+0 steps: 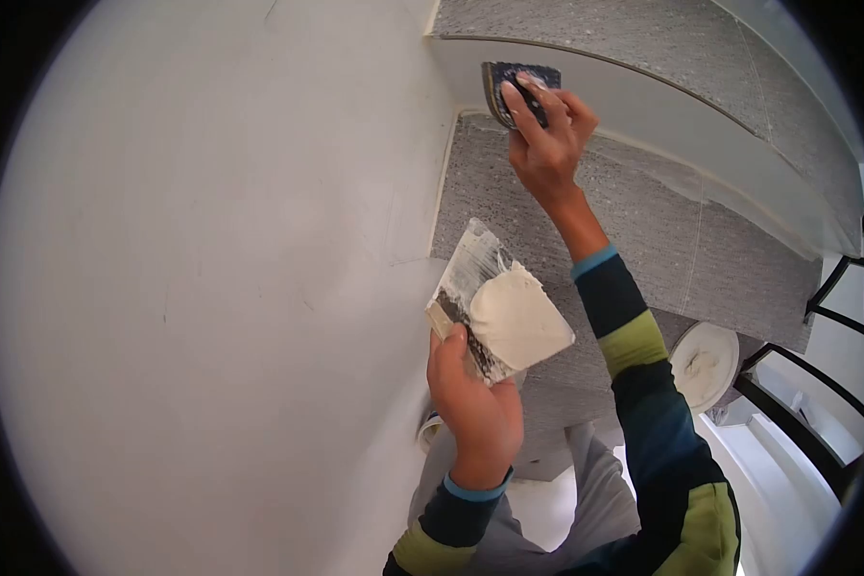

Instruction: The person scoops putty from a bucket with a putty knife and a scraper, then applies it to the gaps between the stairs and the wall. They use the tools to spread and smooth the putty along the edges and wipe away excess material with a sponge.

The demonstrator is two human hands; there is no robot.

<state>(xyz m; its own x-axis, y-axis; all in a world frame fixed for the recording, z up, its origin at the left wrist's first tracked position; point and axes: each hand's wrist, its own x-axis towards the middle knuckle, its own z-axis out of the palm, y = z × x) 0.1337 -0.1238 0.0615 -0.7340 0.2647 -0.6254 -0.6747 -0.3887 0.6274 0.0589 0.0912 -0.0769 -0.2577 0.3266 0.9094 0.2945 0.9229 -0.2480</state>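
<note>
In the head view, my left hand (478,408) grips the handle of a wide putty knife (472,257). Its broad blade is tilted up beside the wall and carries a thick mound of cream-white putty (518,317). Farther up, my right hand (550,130) is closed on a small dark flat pad (495,84) with a light-edged side and white smears. The fingers pinch it from above, near the corner where the wall meets the step's riser. White putty marks show on those fingertips.
A plain white wall (211,240) fills the left side. Grey speckled stone steps (643,202) with a white riser (634,82) curve to the right. A round white bucket (706,365) with putty inside stands at right, close to black metal railing (797,427). Another small container (430,432) is partly hidden below.
</note>
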